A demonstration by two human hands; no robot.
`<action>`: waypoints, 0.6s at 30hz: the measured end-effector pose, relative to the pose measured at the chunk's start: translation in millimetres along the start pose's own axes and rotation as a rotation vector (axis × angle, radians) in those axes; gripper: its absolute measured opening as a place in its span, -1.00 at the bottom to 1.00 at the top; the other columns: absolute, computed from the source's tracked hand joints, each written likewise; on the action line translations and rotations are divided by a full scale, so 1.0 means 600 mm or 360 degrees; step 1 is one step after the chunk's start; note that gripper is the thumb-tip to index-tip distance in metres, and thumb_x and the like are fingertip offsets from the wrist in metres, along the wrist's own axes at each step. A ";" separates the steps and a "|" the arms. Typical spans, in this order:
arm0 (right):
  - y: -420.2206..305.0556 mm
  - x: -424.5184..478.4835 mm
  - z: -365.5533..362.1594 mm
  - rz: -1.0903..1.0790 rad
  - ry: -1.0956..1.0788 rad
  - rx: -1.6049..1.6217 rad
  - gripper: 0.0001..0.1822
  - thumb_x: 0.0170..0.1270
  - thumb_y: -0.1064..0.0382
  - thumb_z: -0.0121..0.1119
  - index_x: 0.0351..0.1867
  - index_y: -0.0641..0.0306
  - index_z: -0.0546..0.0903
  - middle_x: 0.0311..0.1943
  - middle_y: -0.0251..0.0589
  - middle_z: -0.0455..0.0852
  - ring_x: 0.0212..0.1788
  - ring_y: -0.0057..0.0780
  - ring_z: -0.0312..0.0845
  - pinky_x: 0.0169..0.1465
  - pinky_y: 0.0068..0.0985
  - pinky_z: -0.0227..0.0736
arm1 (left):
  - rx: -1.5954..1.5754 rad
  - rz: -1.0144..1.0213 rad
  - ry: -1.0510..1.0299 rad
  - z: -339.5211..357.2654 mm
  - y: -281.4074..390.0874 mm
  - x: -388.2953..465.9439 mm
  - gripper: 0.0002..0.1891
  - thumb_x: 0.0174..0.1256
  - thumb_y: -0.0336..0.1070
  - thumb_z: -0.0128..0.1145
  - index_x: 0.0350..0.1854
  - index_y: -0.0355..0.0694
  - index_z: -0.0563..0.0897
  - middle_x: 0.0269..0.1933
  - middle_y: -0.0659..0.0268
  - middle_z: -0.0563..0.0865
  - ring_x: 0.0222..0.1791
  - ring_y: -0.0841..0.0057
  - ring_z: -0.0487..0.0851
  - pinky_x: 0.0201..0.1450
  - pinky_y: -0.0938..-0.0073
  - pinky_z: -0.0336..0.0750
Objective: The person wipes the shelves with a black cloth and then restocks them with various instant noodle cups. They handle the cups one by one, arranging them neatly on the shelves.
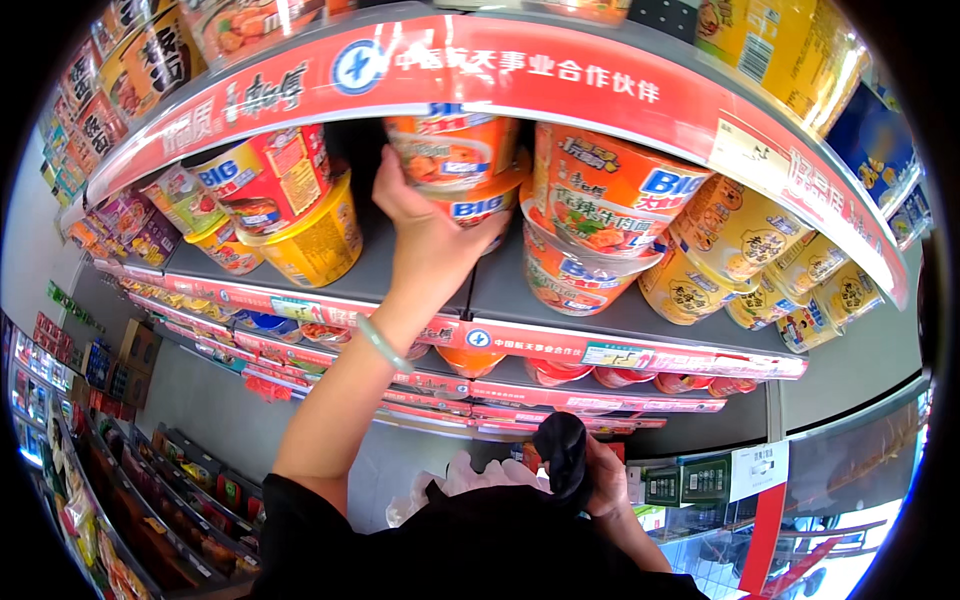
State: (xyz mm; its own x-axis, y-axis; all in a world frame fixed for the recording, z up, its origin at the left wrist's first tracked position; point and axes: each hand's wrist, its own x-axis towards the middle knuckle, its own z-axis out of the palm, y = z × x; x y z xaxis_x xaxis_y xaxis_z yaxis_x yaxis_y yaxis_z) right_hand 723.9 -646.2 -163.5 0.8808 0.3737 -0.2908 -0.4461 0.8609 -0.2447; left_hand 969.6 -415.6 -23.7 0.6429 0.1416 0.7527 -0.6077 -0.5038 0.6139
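My left hand (429, 214) reaches up to a stack of orange instant noodle tubs on the shelf. Its fingers curl around the left side of the upper tub (450, 150), and its thumb lies in front of the lower tub (472, 206). A pale green bangle (382, 345) circles that wrist. Low in the view, near my body, my right hand (606, 480) is closed on a bunched black cloth item (561, 454); its fingertips are partly hidden.
A red shelf edge (525, 67) curves just above the tubs. Stacked orange tubs (607, 202) stand to the right, with yellow tubs (739, 225) beyond. Red and yellow tubs (307, 240) stand left. Lower shelves (525, 341) jut out below my left forearm.
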 end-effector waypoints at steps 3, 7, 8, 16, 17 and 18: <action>0.003 0.005 0.072 -0.0101 -0.0134 -0.0347 -0.47 0.32 0.41 0.07 0.35 0.22 0.37 0.27 -0.02 0.50 0.20 -0.17 0.56 0.23 -0.27 0.51 | -0.0023 0.0101 -0.0019 0.024 -0.024 0.006 0.33 -0.10 -0.26 0.57 0.50 -0.37 -0.31 0.45 -0.24 -0.15 0.48 -0.10 0.00 0.51 0.19 0.10; -0.010 0.020 0.119 -0.0377 -0.0403 -0.1137 -0.49 0.25 0.61 0.03 0.25 0.25 0.43 0.26 -0.07 0.47 0.21 -0.30 0.50 0.26 -0.38 0.40 | 0.0113 0.0120 -0.0198 -0.009 -0.012 0.001 0.23 0.02 -0.20 0.50 0.52 -0.39 -0.25 0.49 -0.31 -0.16 0.49 -0.14 0.05 0.52 0.13 0.07; -0.013 0.026 0.147 -0.0694 -0.0420 -0.1533 -0.53 0.26 0.61 0.03 0.22 0.27 0.45 0.26 -0.05 0.46 0.22 -0.32 0.49 0.27 -0.39 0.38 | 0.0155 0.0135 -0.0240 -0.025 -0.014 -0.003 0.20 0.05 -0.20 0.48 0.52 -0.39 -0.22 0.50 -0.30 -0.13 0.49 -0.13 0.07 0.52 0.12 0.07; 0.011 0.160 0.356 -0.1395 -0.0517 -0.3554 -0.45 0.42 0.25 0.10 0.35 0.50 0.35 0.32 0.36 0.34 0.40 0.18 0.27 0.42 -0.16 0.24 | 0.0329 0.0321 0.0601 -0.220 -0.044 -0.068 0.09 0.03 -0.28 0.51 0.47 -0.42 -0.04 0.45 -0.09 0.12 0.44 0.13 0.23 0.51 0.10 0.08; 0.003 0.194 0.329 -0.1174 -0.0585 -0.3694 -0.42 0.47 0.16 0.03 0.34 0.60 0.31 0.33 0.40 0.33 0.41 0.18 0.26 0.44 -0.17 0.23 | 0.0381 0.0187 0.0599 -0.221 -0.052 -0.063 0.14 0.00 -0.26 0.55 0.48 -0.44 -0.08 0.45 -0.11 0.12 0.43 0.13 0.24 0.51 0.11 0.08; 0.000 0.218 0.327 -0.1206 -0.0608 -0.3798 -0.42 0.48 0.15 0.00 0.34 0.61 0.31 0.33 0.42 0.34 0.42 0.19 0.25 0.44 -0.16 0.22 | 0.0454 0.0050 0.0602 -0.225 -0.058 -0.057 0.20 -0.03 -0.24 0.58 0.48 -0.45 -0.12 0.45 -0.12 0.11 0.43 0.13 0.24 0.52 0.13 0.09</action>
State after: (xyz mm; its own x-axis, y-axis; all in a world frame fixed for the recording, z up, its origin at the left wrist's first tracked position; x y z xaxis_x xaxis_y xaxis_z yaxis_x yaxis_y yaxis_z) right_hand 870.2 -529.4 -20.1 0.7571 0.5794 0.3018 0.6533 -0.6677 -0.3570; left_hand 905.8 -287.9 -38.5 0.3792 0.3961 0.8362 -0.4377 -0.7194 0.5393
